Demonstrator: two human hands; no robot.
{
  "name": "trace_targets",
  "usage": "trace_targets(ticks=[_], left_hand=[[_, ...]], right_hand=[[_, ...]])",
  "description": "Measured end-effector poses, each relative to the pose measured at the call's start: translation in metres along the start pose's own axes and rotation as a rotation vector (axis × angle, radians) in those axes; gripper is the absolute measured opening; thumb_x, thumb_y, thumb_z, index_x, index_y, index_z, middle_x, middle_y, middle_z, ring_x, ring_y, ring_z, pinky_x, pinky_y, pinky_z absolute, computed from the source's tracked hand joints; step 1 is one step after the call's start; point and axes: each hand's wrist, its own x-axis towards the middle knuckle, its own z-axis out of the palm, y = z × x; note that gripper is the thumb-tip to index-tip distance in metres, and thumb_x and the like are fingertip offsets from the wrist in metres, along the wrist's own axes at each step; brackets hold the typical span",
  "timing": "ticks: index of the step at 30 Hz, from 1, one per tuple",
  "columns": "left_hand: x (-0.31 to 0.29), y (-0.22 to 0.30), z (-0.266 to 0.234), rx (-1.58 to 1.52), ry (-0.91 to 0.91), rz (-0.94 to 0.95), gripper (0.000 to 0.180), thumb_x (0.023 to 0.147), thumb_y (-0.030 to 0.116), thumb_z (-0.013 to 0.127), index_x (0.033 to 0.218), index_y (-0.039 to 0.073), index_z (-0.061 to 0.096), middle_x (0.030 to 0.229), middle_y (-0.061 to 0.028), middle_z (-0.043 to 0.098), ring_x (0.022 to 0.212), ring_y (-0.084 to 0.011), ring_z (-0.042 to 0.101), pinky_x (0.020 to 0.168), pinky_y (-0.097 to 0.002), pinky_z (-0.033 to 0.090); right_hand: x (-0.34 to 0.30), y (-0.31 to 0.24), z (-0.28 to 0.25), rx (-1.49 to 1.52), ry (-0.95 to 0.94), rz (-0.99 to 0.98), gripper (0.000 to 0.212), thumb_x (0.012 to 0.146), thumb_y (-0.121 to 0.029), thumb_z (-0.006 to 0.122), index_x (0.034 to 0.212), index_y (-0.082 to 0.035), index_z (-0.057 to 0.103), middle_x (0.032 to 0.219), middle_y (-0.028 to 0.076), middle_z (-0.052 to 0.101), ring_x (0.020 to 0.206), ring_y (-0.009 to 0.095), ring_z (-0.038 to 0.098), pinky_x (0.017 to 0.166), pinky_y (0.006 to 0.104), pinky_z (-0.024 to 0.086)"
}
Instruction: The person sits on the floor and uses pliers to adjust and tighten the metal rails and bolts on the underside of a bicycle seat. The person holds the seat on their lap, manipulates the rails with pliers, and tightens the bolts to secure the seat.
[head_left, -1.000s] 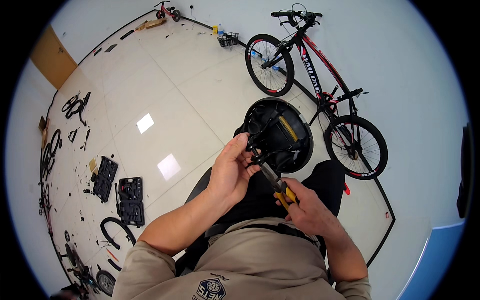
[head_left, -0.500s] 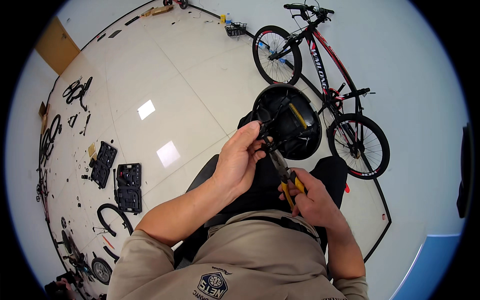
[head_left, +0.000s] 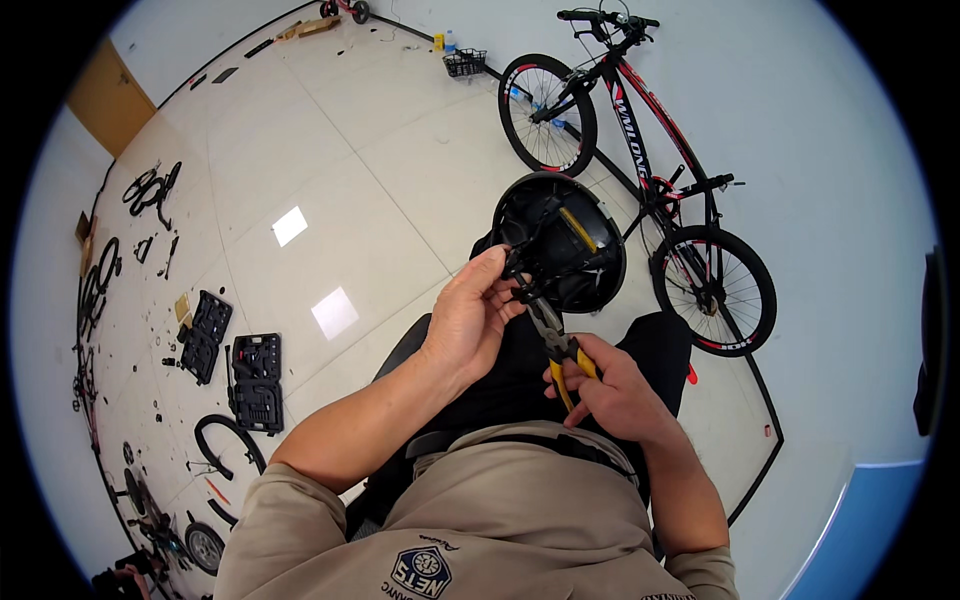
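Note:
A black helmet (head_left: pixel 562 245) rests over my lap, its hollow inside facing up, with a yellow strip on the lining. My left hand (head_left: pixel 465 315) pinches what looks like the black helmet strap (head_left: pixel 513 264) at the near left rim. Pliers (head_left: pixel 547 325) with yellow and black handles are gripped in my right hand (head_left: pixel 618 390). Their metal nose reaches up to the black piece at my left fingertips. Whether the jaws bite on it cannot be made out, as the dark parts blend together.
A black and red bicycle (head_left: pixel 640 150) leans along the wall at the right. Two black tool cases (head_left: pixel 257 385) lie open on the floor to the left, among bicycle parts (head_left: pixel 230 440) and loose small pieces. A black basket (head_left: pixel 464 64) stands at the far wall.
The helmet, both hands and the pliers have shifted slightly left in view. More of the pliers' metal head shows now. Both hands keep their grips.

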Motion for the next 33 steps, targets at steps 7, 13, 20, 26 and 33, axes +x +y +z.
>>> trace_targets(ticks=[7, 13, 20, 26, 33], left_hand=[[0.011, 0.033, -0.010, 0.248, 0.074, -0.162, 0.023, 0.106, 0.032, 0.061, 0.099, 0.012, 0.067, 0.083, 0.0007, 0.067, 0.071, -0.0100, 0.060, 0.060, -0.0269, 0.046], [0.008, 0.054, 0.005, 0.398, 0.039, -0.235, 0.027, 0.106, 0.034, 0.059, 0.095, 0.011, 0.069, 0.076, 0.0026, 0.062, 0.063, -0.0083, 0.055, 0.053, -0.0256, 0.042], [0.015, 0.069, 0.018, 0.713, -0.149, -0.137, 0.027, 0.103, 0.034, 0.066, 0.109, 0.008, 0.074, 0.088, 0.0015, 0.068, 0.075, -0.0090, 0.059, 0.068, -0.0258, 0.047], [0.017, 0.048, 0.011, 0.688, -0.167, -0.115, 0.023, 0.101, 0.027, 0.072, 0.107, 0.005, 0.074, 0.091, 0.0016, 0.071, 0.081, -0.0068, 0.063, 0.072, -0.0231, 0.049], [0.013, 0.014, 0.009, 0.686, -0.110, -0.052, 0.022, 0.101, 0.026, 0.072, 0.107, 0.005, 0.073, 0.086, 0.0038, 0.064, 0.075, -0.0055, 0.053, 0.068, -0.0220, 0.046]], right_hand=[[-0.014, -0.016, -0.003, -0.095, -0.081, 0.037, 0.040, 0.096, 0.002, 0.045, 0.134, -0.002, 0.056, 0.108, 0.008, 0.065, 0.093, 0.014, 0.065, 0.073, 0.0310, 0.060], [-0.039, -0.021, -0.027, 0.110, -0.079, -0.160, 0.055, 0.083, 0.012, 0.042, 0.134, 0.002, 0.059, 0.101, 0.010, 0.069, 0.087, 0.016, 0.068, 0.073, 0.0292, 0.055], [-0.039, -0.019, -0.046, 0.280, 0.192, -0.297, 0.051, 0.084, 0.002, 0.061, 0.135, 0.002, 0.056, 0.094, 0.008, 0.067, 0.080, 0.012, 0.063, 0.069, 0.0258, 0.049], [-0.009, 0.015, -0.019, 0.339, 0.509, -0.289, 0.041, 0.092, -0.025, 0.080, 0.118, -0.003, 0.058, 0.093, 0.000, 0.061, 0.080, 0.007, 0.056, 0.072, 0.0239, 0.049], [0.005, 0.031, -0.001, 0.287, 0.559, -0.268, 0.047, 0.087, -0.016, 0.081, 0.124, 0.001, 0.058, 0.104, 0.006, 0.066, 0.088, 0.009, 0.064, 0.076, 0.0246, 0.055]])
